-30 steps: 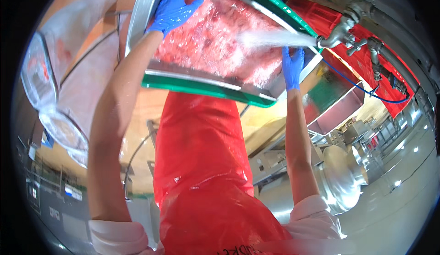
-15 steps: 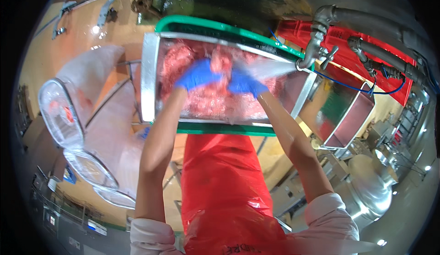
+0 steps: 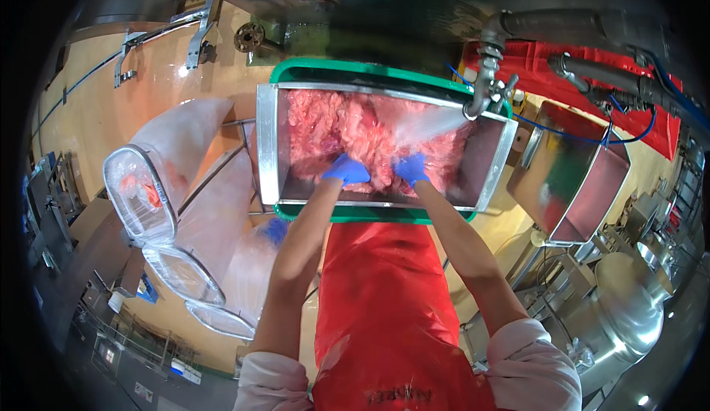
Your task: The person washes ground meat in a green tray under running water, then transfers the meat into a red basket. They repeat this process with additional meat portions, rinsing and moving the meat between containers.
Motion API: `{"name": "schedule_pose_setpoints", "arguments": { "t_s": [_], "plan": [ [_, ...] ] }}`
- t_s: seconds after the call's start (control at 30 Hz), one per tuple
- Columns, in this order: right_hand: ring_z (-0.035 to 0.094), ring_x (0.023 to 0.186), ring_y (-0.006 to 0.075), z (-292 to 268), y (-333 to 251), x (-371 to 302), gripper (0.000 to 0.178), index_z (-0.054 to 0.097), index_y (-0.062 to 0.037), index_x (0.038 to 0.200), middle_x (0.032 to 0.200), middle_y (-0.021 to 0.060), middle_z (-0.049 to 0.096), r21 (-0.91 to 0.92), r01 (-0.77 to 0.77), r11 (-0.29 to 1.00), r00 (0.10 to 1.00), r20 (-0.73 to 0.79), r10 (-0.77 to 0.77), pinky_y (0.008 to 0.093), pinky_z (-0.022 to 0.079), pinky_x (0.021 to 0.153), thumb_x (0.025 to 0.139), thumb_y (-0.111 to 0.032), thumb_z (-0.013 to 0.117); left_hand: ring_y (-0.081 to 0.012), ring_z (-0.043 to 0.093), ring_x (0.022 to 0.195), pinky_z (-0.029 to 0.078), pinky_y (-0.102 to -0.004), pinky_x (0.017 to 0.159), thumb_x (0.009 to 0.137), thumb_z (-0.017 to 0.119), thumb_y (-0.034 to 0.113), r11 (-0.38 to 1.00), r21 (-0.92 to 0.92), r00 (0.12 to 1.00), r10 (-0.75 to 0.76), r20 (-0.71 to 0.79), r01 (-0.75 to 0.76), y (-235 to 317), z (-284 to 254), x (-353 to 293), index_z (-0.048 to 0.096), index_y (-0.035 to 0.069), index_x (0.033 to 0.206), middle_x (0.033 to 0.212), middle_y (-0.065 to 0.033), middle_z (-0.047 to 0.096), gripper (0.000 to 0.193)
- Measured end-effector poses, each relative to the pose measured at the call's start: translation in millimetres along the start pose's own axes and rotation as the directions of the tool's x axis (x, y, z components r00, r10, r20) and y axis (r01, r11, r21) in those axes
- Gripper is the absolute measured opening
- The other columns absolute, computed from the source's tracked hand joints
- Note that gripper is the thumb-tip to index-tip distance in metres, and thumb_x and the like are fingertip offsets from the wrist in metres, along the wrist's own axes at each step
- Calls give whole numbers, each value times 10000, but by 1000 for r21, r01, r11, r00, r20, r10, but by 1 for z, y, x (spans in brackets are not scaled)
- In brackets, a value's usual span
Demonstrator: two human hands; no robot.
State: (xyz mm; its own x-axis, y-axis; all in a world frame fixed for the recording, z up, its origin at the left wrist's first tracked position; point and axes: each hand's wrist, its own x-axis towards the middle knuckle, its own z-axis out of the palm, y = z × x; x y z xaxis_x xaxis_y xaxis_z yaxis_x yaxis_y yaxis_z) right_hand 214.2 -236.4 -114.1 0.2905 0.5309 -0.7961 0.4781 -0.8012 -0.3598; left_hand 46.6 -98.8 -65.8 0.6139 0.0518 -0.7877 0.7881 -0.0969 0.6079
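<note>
A rectangular metal tub (image 3: 268, 145) holds a heap of wet, pink-red raw meat (image 3: 370, 134). My left hand (image 3: 346, 170), in a blue glove, is dug into the near edge of the heap, left of the middle. A short way to its right, my right hand (image 3: 410, 168), also gloved in blue, has its fingers curled into the meat. The fingertips of both hands are sunk out of sight. From the tap (image 3: 479, 100) at the upper right, a spray of water falls across the right part of the heap.
A green tub (image 3: 347, 69) surrounds the metal one. At the left hang several clear plastic bags on hoops (image 3: 140, 193), one with pink scraps. On the right stand another metal tub (image 3: 584, 196) and a red container (image 3: 651, 119). Pipes (image 3: 562, 23) run above the tap.
Both hands have come toward me, from the middle of the heap to its near edge, and down into the meat. They were blurred by motion before. The whole view has shifted slightly.
</note>
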Motion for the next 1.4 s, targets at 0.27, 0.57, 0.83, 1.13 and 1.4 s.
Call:
{"name": "schedule_pose_setpoints", "arguments": {
  "t_s": [0.27, 0.57, 0.83, 1.13, 1.4],
  "plan": [
    [587, 904, 184, -115, -4, -81, 402, 571, 19, 1068, 1026, 131, 623, 533, 189, 825, 974, -211, -87, 344, 477, 789, 831, -296, 651, -237, 604, 896, 484, -377, 756, 742, 694, 228, 792, -581, 834, -184, -521, -188, -7, -8, -61, 544, 13, 1105, 966, -182, 615, 448],
    [572, 877, 246, -47, 1, -26, 388, 552, -80, 1125, 995, 118, 598, 688, 207, 695, 792, 300, -532, 400, 488, 771, 821, -319, 520, -195, 533, 1061, 422, -354, 928, 825, 557, 463, 146, -986, 830, -558, -11, 85, -29, 14, 16, 552, 102, 1191, 1155, -98, 575, 514],
    [577, 829, 204, -81, -59, -70, 303, 550, -93, 1083, 935, 74, 602, 963, -263, -58, 963, 259, -72, 377, 495, 723, 804, -211, 565, -240, 479, 1151, 389, -342, 975, 889, 529, 329, 344, -825, 871, -40, -490, -448, 23, 7, -46, 426, 44, 1313, 1274, -115, 499, 521],
    [583, 976, 308, -136, 43, 60, 413, 572, -19, 1079, 1024, 185, 611, 460, 285, 841, 895, -441, -62, 379, 454, 836, 805, -325, 621, -187, 549, 893, 448, -290, 827, 819, 633, 160, 867, -122, 438, 118, -891, -482, -14, -100, 25, 535, 16, 1126, 1014, -62, 588, 353],
    [595, 790, 303, -37, -69, 44, 483, 627, -15, 884, 828, 176, 618, -81, 334, 939, 942, 69, -329, 432, 465, 726, 738, -471, 560, -168, 516, 983, 399, -292, 895, 926, 416, 280, 604, -753, 916, -91, -391, -261, -70, -58, 126, 567, 78, 1087, 1042, -73, 579, 299]
  ]
}}
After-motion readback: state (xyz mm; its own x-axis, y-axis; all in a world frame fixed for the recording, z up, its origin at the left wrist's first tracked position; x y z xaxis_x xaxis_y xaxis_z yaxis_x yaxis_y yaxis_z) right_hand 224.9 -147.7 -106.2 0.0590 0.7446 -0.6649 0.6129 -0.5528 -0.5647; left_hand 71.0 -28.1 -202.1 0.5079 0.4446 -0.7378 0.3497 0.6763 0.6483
